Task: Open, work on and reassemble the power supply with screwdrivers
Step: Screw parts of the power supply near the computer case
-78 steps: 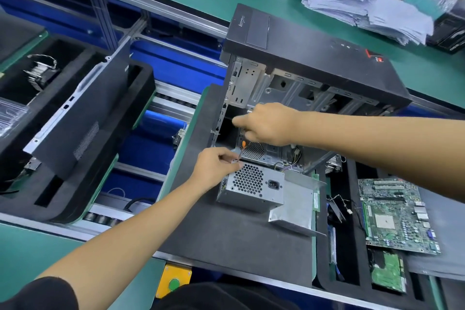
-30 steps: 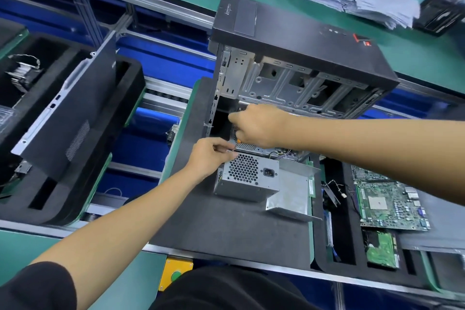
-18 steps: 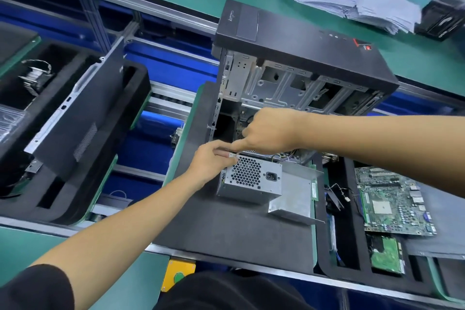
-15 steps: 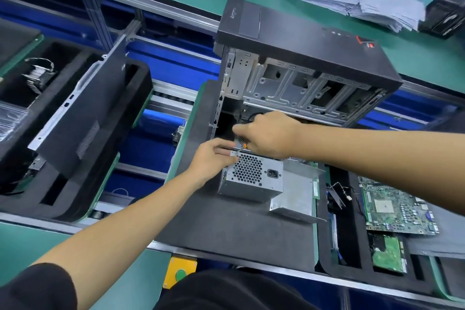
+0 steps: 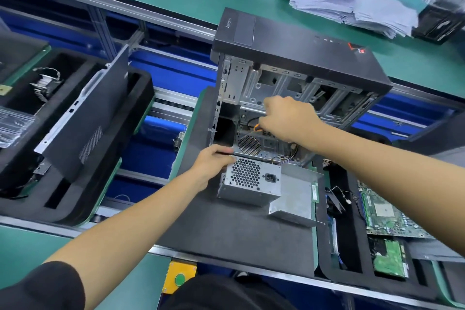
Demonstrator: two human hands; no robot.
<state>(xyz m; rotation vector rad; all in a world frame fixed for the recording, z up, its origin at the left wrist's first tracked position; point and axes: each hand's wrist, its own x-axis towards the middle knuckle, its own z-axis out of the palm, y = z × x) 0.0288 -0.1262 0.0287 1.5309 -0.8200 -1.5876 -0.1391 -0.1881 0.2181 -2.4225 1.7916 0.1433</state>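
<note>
Grey metal power supply [image 5: 251,182] lies on black foam, orange-handled screwdriver [image 5: 257,127] above.

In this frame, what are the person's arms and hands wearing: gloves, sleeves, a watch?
Both hands are bare: no gloves, rings or watch show on the left hand or the right hand. Both forearms are uncovered. A short black sleeve covers the left upper arm; the right arm's sleeve is out of frame.
</note>
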